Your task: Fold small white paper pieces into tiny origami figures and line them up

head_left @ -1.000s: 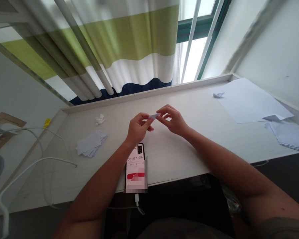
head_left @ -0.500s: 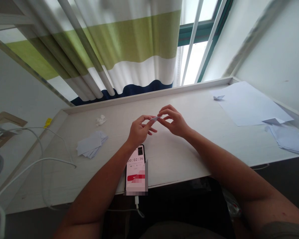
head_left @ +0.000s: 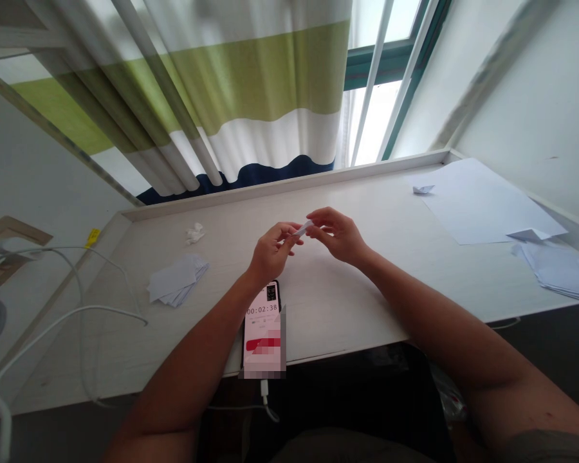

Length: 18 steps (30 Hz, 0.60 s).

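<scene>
- A small folded piece of white paper (head_left: 303, 227) sits in the air between both hands, above the middle of a white wood-grain desk (head_left: 338, 308).
- The left hand (head_left: 274, 249) holds one end of it in a narrow pinch; the right hand (head_left: 338, 236) holds the other end in an equally narrow pinch. The exact finger placement is too small to tell.
- A black smartphone (head_left: 262, 325) lies just below the left hand at the desk's front edge, its timer reading 00:02:38, with part of its screen pixelated.
- A pile of white paper squares (head_left: 176, 281) and a crumpled white paper scrap (head_left: 194, 233) lie left of the hands.
- Toward the desk's right end, a large white paper sheet (head_left: 477, 199) carries a tiny folded paper boat (head_left: 423, 189); a folded white paper piece (head_left: 528, 234) lies at its near corner, touching a stack of white paper (head_left: 560, 273).
- A white cable (head_left: 77, 310) loops beyond the desk's left edge.
</scene>
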### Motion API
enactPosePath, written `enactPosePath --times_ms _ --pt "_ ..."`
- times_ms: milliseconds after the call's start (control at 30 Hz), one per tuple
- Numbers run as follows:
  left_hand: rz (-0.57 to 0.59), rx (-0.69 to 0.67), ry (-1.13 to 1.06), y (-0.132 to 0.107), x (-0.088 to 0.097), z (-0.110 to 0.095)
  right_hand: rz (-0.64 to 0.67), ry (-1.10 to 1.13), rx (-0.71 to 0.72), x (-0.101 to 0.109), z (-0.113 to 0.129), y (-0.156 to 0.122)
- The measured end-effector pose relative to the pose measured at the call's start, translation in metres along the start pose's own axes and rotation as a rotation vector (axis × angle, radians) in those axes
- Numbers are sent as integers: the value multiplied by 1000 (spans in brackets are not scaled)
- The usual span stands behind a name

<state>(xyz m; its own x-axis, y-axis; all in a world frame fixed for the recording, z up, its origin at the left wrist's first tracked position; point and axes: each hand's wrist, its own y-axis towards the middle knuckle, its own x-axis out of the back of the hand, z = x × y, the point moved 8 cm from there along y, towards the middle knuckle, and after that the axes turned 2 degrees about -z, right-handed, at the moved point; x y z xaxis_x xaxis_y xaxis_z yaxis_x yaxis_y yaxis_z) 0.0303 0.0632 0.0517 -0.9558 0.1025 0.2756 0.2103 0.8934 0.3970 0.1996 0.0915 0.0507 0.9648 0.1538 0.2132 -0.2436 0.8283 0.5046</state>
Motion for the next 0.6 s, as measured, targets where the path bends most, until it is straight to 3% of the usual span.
enactPosePath --times_ms 267,600 --pt "-34 -26 -59 0 1 3 -28 -93 190 4 15 1" --pt "-35 -56 42 0 2 4 21 -60 -1 1 -6 3"
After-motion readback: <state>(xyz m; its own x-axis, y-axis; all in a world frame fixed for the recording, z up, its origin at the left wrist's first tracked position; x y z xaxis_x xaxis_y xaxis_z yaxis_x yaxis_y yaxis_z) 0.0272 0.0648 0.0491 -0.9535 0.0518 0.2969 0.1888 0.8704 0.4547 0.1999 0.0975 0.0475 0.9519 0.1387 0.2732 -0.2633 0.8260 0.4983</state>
